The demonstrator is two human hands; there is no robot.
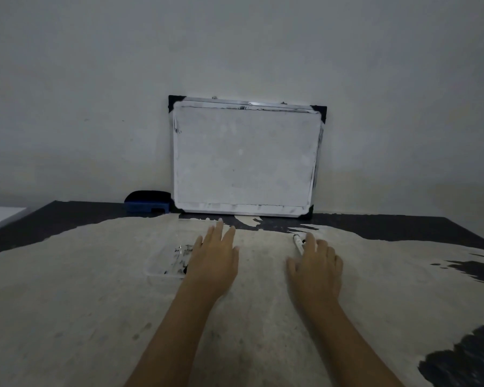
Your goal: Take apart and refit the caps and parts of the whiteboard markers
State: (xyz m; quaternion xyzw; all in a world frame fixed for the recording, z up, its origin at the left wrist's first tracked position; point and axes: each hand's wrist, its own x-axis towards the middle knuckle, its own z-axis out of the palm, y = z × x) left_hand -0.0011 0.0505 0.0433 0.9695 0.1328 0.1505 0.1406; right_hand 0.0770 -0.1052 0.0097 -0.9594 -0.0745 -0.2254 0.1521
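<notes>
A white whiteboard marker (298, 243) with dark ends lies on the worn table, pointing away from me. My right hand (317, 266) rests palm down beside it, the forefinger touching or just next to the marker, fingers loosely spread. My left hand (215, 255) lies flat on the table with fingers apart, holding nothing. Its thumb side overlaps the right edge of a clear plastic tray (166, 261) that holds dark marker bits, too dim to make out.
A small whiteboard (245, 159) with black corners leans against the wall at the back. A blue eraser (147, 203) with a black pad sits to its left. The table (95, 303) has a pale worn top with dark patches at the edges.
</notes>
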